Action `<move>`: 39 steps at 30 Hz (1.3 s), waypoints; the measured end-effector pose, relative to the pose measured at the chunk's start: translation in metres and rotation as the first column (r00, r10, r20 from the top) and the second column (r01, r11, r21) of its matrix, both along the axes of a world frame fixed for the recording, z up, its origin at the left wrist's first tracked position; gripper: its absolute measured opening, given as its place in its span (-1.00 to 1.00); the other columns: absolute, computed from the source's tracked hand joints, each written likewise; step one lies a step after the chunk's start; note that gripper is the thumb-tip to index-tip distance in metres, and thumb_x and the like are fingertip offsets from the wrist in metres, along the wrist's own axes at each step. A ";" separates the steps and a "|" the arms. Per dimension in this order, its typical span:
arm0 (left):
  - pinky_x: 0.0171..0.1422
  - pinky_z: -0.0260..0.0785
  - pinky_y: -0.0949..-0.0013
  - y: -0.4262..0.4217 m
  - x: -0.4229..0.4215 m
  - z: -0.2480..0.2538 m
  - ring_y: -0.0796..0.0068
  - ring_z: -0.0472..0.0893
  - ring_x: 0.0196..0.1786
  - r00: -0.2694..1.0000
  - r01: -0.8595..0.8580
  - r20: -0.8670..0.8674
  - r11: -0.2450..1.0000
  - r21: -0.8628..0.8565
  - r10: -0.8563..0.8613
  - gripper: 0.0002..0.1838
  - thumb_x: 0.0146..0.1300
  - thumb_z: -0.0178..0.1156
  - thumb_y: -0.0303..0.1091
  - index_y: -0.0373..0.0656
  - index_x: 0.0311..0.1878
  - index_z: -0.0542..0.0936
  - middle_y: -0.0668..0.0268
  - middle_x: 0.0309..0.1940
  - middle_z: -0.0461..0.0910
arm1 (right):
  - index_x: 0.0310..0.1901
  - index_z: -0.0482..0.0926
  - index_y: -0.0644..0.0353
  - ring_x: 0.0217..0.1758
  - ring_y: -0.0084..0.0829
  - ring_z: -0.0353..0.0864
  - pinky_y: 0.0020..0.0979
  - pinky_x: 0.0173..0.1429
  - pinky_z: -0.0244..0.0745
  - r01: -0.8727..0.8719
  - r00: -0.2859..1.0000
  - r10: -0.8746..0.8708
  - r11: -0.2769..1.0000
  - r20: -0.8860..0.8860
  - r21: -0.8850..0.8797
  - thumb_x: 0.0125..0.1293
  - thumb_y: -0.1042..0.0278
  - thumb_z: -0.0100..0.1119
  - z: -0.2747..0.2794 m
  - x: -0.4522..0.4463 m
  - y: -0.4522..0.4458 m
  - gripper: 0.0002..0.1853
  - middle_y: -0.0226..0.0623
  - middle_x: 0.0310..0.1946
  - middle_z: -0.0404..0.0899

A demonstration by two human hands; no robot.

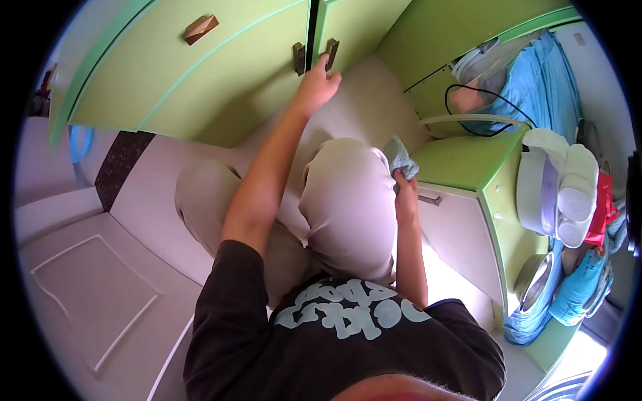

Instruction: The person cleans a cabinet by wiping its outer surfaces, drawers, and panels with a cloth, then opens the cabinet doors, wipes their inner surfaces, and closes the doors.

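My left hand [318, 88] reaches up to the green cabinet door [358, 23]. Its index finger is stretched out, and the tip is at the lower end of a brown handle [332, 47]; whether it presses on it I cannot tell. The thumb stands apart from the finger. A second brown handle [299, 60] is on the neighbouring door, just left of that finger. Beside my right knee, my right hand [405, 190] is closed on a crumpled grey-green cloth [400, 159], which sticks up above the fingers.
Curved green doors [221, 73] fill the upper left. To the right, a low green cabinet [455, 157] with a white door [461, 230] carries paper rolls [576, 190], a white bin [533, 187] and a metal bowl [533, 281]. Blue fabric [545, 87] and a black cable [491, 90] lie behind.
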State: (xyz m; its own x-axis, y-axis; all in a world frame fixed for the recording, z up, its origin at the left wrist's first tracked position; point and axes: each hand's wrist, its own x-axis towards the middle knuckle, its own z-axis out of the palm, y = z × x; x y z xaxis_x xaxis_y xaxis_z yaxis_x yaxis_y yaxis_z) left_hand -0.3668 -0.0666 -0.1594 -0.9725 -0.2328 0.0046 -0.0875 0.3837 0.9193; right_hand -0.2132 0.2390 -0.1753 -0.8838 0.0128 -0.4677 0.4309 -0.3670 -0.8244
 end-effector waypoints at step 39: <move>-0.51 0.34 0.37 0.100 0.029 0.008 0.52 0.44 -0.66 0.762 0.613 0.020 0.730 0.301 -0.648 -0.22 0.32 0.00 -0.47 -0.07 0.61 0.01 0.27 -0.60 0.48 | 0.18 0.60 0.06 0.01 0.13 0.64 -0.06 0.18 0.53 0.471 0.586 0.755 -0.019 -0.296 0.882 0.07 0.40 0.14 0.226 -0.387 -0.081 -0.46 0.12 -0.08 0.67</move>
State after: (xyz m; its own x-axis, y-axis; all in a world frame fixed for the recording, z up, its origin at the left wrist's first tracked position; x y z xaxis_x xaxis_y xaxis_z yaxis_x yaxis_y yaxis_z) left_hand -0.3379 0.0330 -0.1510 -0.8844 0.4590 -0.0849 -0.0237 0.1376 0.9902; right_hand -0.5997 0.1577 0.0510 -0.8201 -0.3603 0.4444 -0.4645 0.8729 -0.1494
